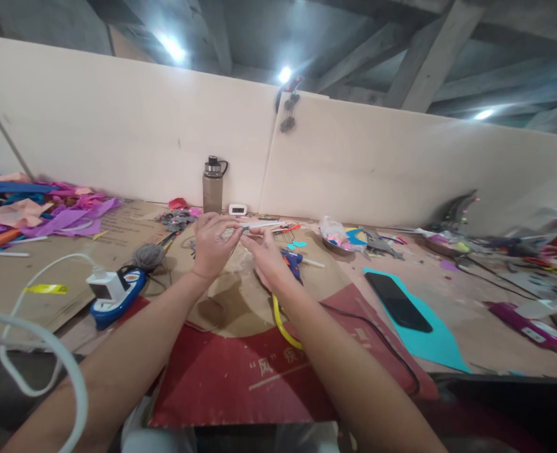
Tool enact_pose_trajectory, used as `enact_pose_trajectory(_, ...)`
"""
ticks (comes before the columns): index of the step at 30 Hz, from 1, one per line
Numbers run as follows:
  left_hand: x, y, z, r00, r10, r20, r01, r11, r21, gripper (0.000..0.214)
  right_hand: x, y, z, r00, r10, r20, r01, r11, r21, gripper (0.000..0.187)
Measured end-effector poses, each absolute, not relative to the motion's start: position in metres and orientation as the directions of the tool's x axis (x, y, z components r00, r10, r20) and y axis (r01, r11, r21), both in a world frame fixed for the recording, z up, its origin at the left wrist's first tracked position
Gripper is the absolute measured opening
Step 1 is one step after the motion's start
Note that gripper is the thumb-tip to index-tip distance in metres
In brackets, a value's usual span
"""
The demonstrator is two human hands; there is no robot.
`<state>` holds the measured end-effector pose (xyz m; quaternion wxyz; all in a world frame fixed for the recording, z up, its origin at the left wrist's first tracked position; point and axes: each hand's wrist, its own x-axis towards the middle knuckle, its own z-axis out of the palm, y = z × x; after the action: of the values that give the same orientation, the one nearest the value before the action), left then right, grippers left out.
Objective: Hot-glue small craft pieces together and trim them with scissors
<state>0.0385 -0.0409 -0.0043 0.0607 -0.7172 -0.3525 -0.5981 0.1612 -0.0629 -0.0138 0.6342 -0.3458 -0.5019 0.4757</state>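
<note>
My left hand (215,246) and my right hand (270,257) meet above the middle of the work table, fingertips almost touching. Both are closed in a pinch around something small and greyish, too small and blurred to name. Just beyond the right hand lies a blue glue gun (293,263), partly covered by that hand. A yellow curved handle (282,327) shows beside my right forearm; the rest of that tool is hidden. To the left of my left hand sits a ball of grey yarn (148,256).
A blue power strip (118,305) with a white charger (109,286) stands left. Behind the hands are a water bottle (212,189) and small white clock (237,209). A phone (398,302) lies on turquoise sheet (441,340) at right. Purple scraps (83,217) pile up far left.
</note>
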Motion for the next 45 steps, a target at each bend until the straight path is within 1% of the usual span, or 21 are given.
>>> enact_pose_trajectory(2, 0.039, -0.041, -0.005, 0.01, 0.461, 0.887, 0.538, -0.75, 0.384, 0.009, 0.15, -0.061, -0.014, -0.003, 0.956, 0.295, -0.398, 0.269, -0.877, 0.039)
enact_pose_trajectory(4, 0.04, -0.043, -0.006, -0.047, 0.559, 0.828, 0.455, -0.726, 0.516, 0.01, 0.148, -0.061, -0.014, -0.034, 0.956, 0.292, -0.436, 0.249, -0.865, 0.037)
enact_pose_trajectory(5, 0.041, -0.044, -0.005, -0.076, 0.624, 0.778, 0.398, -0.696, 0.597, 0.012, 0.149, -0.061, -0.014, -0.037, 0.956, 0.29, -0.418, 0.249, -0.874, 0.035)
enact_pose_trajectory(7, 0.044, -0.047, -0.003, -0.101, 0.748, 0.656, 0.263, -0.616, 0.742, 0.016, 0.155, -0.062, -0.014, -0.011, 0.954, 0.299, -0.316, 0.28, -0.906, 0.029)
enact_pose_trajectory(8, 0.046, -0.049, -0.002, -0.094, 0.793, 0.601, 0.189, -0.579, 0.793, 0.017, 0.158, -0.061, -0.014, 0.018, 0.949, 0.315, -0.246, 0.31, -0.918, 0.026)
enact_pose_trajectory(10, 0.049, -0.051, 0.0, -0.066, 0.851, 0.521, 0.063, -0.517, 0.853, 0.02, 0.163, -0.06, -0.014, 0.081, 0.926, 0.368, -0.105, 0.375, -0.921, 0.019)
enact_pose_trajectory(12, 0.052, -0.05, 0.001, -0.038, 0.885, 0.463, -0.036, -0.465, 0.885, 0.021, 0.168, -0.059, -0.014, 0.134, 0.897, 0.42, 0.004, 0.424, -0.906, 0.016)
enact_pose_trajectory(15, 0.054, -0.046, -0.002, -0.007, 0.918, 0.396, -0.12, -0.394, 0.911, 0.021, 0.172, -0.057, -0.014, 0.188, 0.862, 0.471, 0.089, 0.463, -0.882, 0.016)
enact_pose_trajectory(18, 0.055, -0.042, -0.006, 0.015, 0.933, 0.361, -0.172, -0.353, 0.92, 0.022, 0.173, -0.055, -0.016, 0.202, 0.851, 0.484, 0.094, 0.475, -0.875, 0.018)
enact_pose_trajectory(26, 0.055, -0.041, -0.008, 0.054, 0.931, 0.361, -0.266, -0.336, 0.904, 0.024, 0.174, -0.052, -0.02, 0.233, 0.853, 0.468, 0.106, 0.456, -0.884, 0.023)
enact_pose_trajectory(30, 0.055, -0.041, -0.008, 0.068, 0.927, 0.368, -0.264, -0.339, 0.903, 0.022, 0.174, -0.052, -0.019, 0.257, 0.847, 0.465, 0.111, 0.452, -0.885, 0.022)
enact_pose_trajectory(36, 0.056, -0.041, -0.008, 0.084, 0.913, 0.4, -0.196, -0.379, 0.905, 0.018, 0.175, -0.05, -0.019, 0.276, 0.856, 0.437, 0.08, 0.433, -0.898, 0.022)
enact_pose_trajectory(41, 0.055, -0.041, -0.007, 0.101, 0.901, 0.422, -0.18, -0.401, 0.898, 0.016, 0.177, -0.052, -0.018, 0.278, 0.855, 0.438, 0.055, 0.441, -0.896, 0.022)
enact_pose_trajectory(45, 0.053, -0.039, -0.006, 0.15, 0.897, 0.416, -0.199, -0.385, 0.901, 0.015, 0.179, -0.054, -0.017, 0.273, 0.864, 0.423, 0.039, 0.43, -0.902, 0.03)
